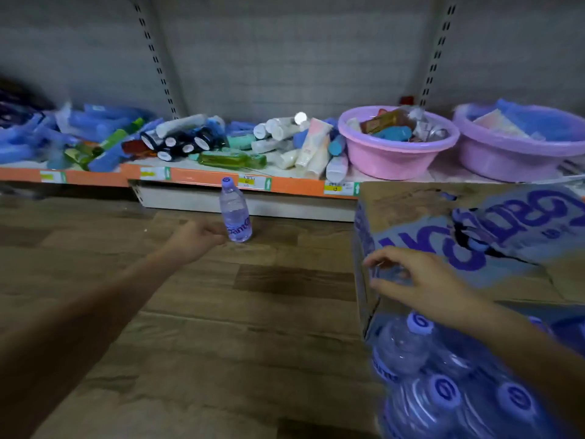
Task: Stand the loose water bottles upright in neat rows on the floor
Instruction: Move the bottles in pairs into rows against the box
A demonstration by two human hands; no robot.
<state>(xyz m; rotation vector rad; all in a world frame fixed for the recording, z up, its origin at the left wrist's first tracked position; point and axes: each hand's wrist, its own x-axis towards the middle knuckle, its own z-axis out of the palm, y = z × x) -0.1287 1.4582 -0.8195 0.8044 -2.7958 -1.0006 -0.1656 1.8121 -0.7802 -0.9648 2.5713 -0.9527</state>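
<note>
first bottle set down, row started

the left hand [198, 237] lay beside the upright bottle [235, 213], its grip too blurred to read. the right hand [421, 280], fingers loosely spread and empty, hovered over the bottles in the box [443, 236], likely reaching for the next one.

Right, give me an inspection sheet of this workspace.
Surface: wood-pattern floor, bare in the middle.
Job's things: one water bottle upright near the shelf base; more bottles in the torn carton.
Clutter: tubes and bottles heaped on the shelf; two filled pink basins.
Hands: left hand beside the upright bottle, grip unclear; right hand over the carton, fingers curled, holding nothing visible.
Cables: nothing seen.
Surroundings: slotted shelf uprights, grey back panel.
</note>
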